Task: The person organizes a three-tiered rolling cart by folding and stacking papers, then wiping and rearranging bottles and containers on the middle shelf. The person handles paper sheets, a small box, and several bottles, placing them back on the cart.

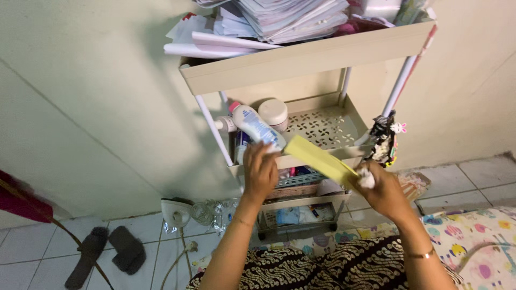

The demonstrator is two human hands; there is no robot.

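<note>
Cream shelf cart (322, 53) against wall: your left hand (260, 172) wraps the white lotion bottle (255, 126); right hand (379, 188) pinches a yellow cloth (320, 158). Steady the bottle, wipe slowly.

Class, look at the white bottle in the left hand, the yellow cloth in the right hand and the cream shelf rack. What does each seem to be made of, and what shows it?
White bottle: likely plastic, smooth with a slight sheen, pink cap.
Yellow cloth: looks like soft fabric or sponge cloth, matte, folded flat.
Cream shelf rack: probably moulded plastic, matte, with a perforated tray.
</note>
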